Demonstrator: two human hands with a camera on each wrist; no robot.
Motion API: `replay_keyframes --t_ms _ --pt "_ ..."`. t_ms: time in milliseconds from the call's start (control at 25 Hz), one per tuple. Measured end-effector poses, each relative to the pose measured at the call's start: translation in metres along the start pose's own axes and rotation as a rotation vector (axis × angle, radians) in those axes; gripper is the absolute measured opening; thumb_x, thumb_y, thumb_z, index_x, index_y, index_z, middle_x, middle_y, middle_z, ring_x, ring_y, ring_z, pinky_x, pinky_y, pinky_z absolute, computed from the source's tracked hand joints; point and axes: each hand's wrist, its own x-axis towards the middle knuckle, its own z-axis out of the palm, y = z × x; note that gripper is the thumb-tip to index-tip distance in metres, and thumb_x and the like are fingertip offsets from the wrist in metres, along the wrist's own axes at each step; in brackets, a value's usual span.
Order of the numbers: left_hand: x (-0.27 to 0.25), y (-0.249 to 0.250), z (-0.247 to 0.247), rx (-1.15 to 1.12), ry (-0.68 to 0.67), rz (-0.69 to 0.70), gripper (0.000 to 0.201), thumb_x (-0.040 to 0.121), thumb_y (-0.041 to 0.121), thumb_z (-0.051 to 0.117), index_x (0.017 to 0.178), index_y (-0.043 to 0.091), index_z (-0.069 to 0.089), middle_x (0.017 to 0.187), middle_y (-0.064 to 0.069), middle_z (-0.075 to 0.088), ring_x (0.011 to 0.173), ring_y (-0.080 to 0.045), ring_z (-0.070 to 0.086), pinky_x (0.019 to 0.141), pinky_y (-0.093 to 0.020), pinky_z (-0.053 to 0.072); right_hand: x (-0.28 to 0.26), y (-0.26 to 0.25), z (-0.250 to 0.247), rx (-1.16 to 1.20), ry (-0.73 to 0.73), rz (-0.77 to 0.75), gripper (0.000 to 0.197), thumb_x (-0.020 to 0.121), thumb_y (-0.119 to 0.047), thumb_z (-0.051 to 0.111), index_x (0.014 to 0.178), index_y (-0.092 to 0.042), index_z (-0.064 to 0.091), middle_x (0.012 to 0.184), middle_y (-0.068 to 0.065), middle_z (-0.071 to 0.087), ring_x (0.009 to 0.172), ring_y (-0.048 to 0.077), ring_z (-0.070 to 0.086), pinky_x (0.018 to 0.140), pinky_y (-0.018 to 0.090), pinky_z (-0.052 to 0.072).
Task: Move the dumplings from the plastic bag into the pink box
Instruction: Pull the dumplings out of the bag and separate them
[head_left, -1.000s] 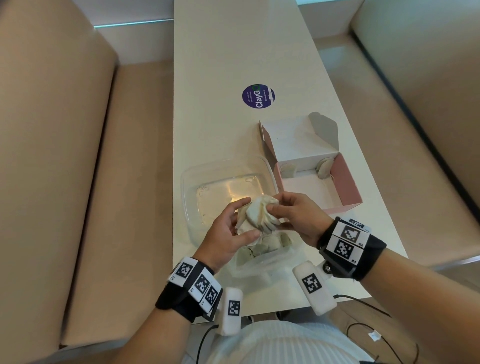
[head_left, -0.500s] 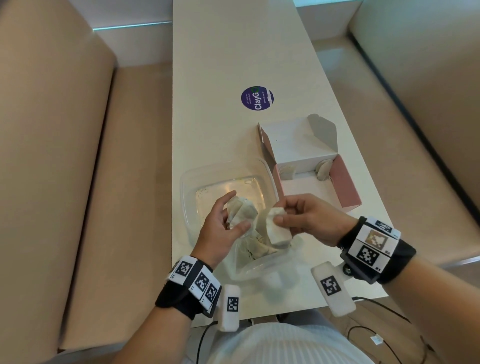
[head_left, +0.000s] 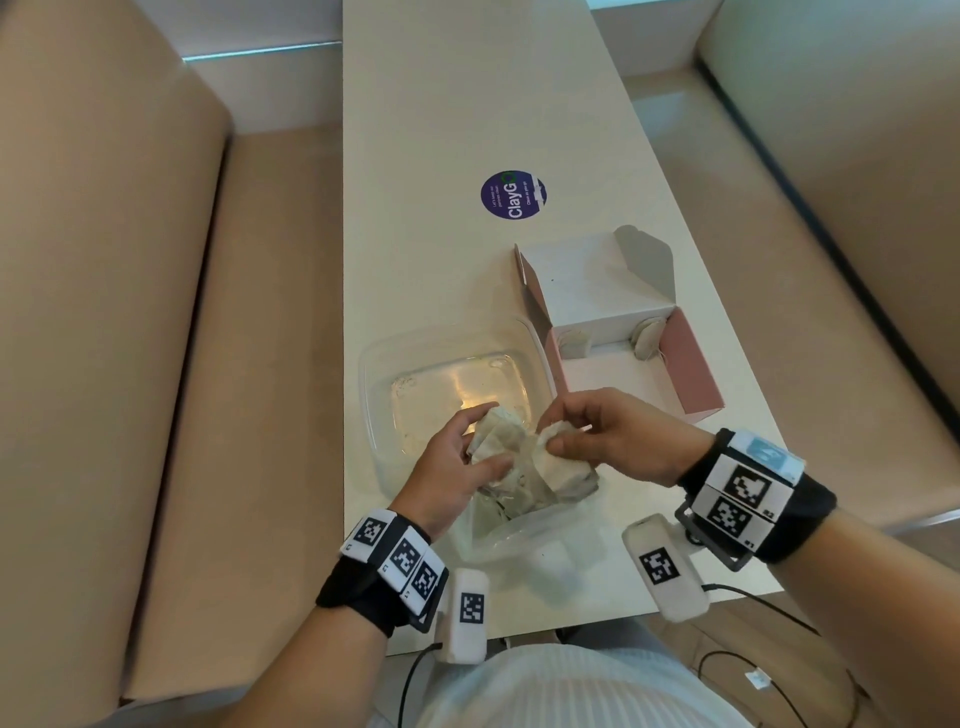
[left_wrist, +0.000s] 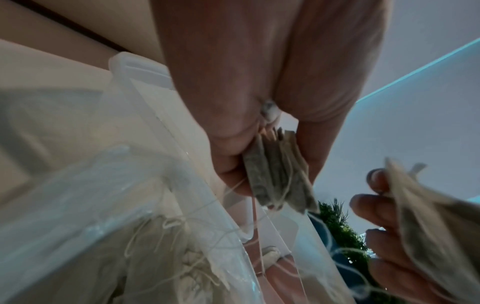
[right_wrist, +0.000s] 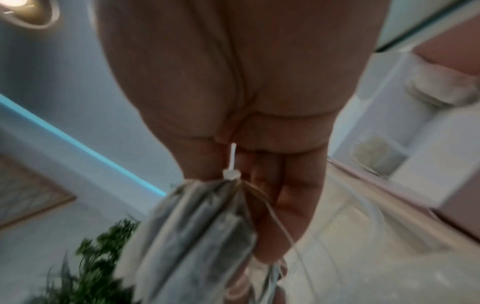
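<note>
The dumplings are pale, flat pouches with loose threads, clumped in bundles. My left hand (head_left: 470, 457) pinches one bundle (head_left: 496, 436) between thumb and fingers; the left wrist view shows that bundle (left_wrist: 278, 179) edge-on. My right hand (head_left: 566, 434) pinches a second bundle (head_left: 563, 465), also seen in the right wrist view (right_wrist: 197, 226). Both hands hover just above the clear plastic bag (head_left: 524, 530), which holds more pouches (left_wrist: 161, 257). The pink box (head_left: 696, 374) stands open to the right, with two dumplings (head_left: 571, 343) (head_left: 647, 335) against its back wall.
A clear plastic container (head_left: 384, 395) sits on the white table (head_left: 467, 104) left of the box, under my left hand. A round purple sticker (head_left: 512, 195) lies farther back. Tan bench seats flank the table. Cables hang at the near edge.
One clump held by both hands has been pulled apart into two bundles, one per hand. Both hands have since dropped lower, toward the bag.
</note>
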Motion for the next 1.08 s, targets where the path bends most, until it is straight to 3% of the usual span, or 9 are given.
replay_keyframes --t_ms 120,200,320,480,600,760,880,1000,1080 --pt "-0.004 0.006 0.003 0.128 -0.116 0.015 0.058 0.079 -0.003 0.071 0.123 0.03 0.053 0.105 -0.005 0.07 0.087 -0.01 0.068 0.068 -0.025 0.054 0.001 -0.01 0.0 -0.422 -0.075 -0.039 0.02 0.089 -0.016 0.06 0.108 -0.021 0.064 0.08 -0.016 0.06 0.066 -0.006 0.056 0.064 0.01 0.045" --pt "-0.005 0.007 0.007 0.151 -0.164 0.034 0.06 0.077 -0.006 0.071 0.12 0.032 0.054 0.109 -0.008 0.069 0.092 -0.016 0.069 0.076 -0.03 0.056 0.005 -0.01 0.006 -0.575 -0.048 -0.037 0.026 0.09 -0.019 0.059 0.115 -0.023 0.061 0.079 -0.013 0.058 0.065 -0.002 0.054 0.061 0.009 0.044" --pt "-0.006 0.007 0.009 0.102 -0.133 0.034 0.062 0.077 -0.012 0.067 0.119 0.032 0.054 0.108 -0.011 0.069 0.092 -0.02 0.069 0.083 -0.035 0.056 0.009 -0.005 0.015 -0.633 0.014 -0.048 0.027 0.09 -0.018 0.057 0.117 -0.018 0.059 0.078 -0.01 0.056 0.058 -0.005 0.047 0.052 0.006 0.038" --pt "-0.01 0.002 0.007 0.034 -0.148 0.028 0.057 0.08 -0.008 0.067 0.125 0.023 0.052 0.102 -0.007 0.071 0.091 -0.017 0.069 0.079 -0.029 0.055 0.008 0.002 0.019 -0.668 0.037 -0.059 0.027 0.09 -0.017 0.055 0.117 -0.017 0.059 0.091 0.004 0.065 0.07 0.012 0.054 0.063 0.019 0.04" --pt "-0.009 -0.001 0.007 -0.082 -0.089 -0.033 0.038 0.093 0.005 0.055 0.129 0.017 0.052 0.101 -0.012 0.069 0.091 -0.023 0.066 0.075 -0.032 0.055 0.008 0.004 0.021 -0.692 0.062 -0.096 0.024 0.09 -0.018 0.054 0.114 -0.015 0.06 0.093 0.007 0.068 0.079 0.019 0.059 0.066 0.022 0.042" --pt "-0.006 0.002 0.005 -0.371 -0.017 -0.088 0.03 0.098 0.004 0.04 0.119 0.012 0.059 0.096 -0.013 0.069 0.083 -0.02 0.067 0.067 -0.027 0.055 0.009 0.006 0.021 -0.595 0.181 -0.186 0.023 0.089 -0.018 0.059 0.11 -0.018 0.066 0.092 -0.001 0.069 0.079 0.01 0.06 0.072 0.015 0.046" --pt "-0.006 0.002 0.002 -0.43 0.03 -0.098 0.03 0.097 0.001 0.037 0.115 0.011 0.06 0.092 -0.013 0.069 0.077 -0.019 0.066 0.06 -0.027 0.056 0.009 0.009 0.022 -0.488 0.262 -0.218 0.018 0.086 -0.016 0.063 0.103 -0.017 0.07 0.094 -0.002 0.071 0.08 0.006 0.061 0.077 0.017 0.049" --pt "-0.005 -0.001 0.001 -0.448 0.087 -0.115 0.031 0.096 0.0 0.038 0.113 0.013 0.06 0.093 -0.015 0.066 0.075 -0.021 0.063 0.056 -0.027 0.054 0.012 0.01 0.017 -0.327 0.28 -0.105 0.011 0.085 -0.014 0.065 0.095 -0.014 0.069 0.088 0.003 0.071 0.076 0.012 0.063 0.075 0.026 0.053" --pt "-0.004 -0.003 0.0 -0.471 0.117 -0.112 0.032 0.096 0.0 0.038 0.115 0.016 0.059 0.09 -0.012 0.068 0.072 -0.021 0.064 0.055 -0.028 0.051 0.013 0.008 0.011 0.051 0.276 0.01 0.009 0.083 -0.007 0.066 0.092 -0.008 0.067 0.086 0.01 0.07 0.075 0.019 0.064 0.071 0.031 0.056"
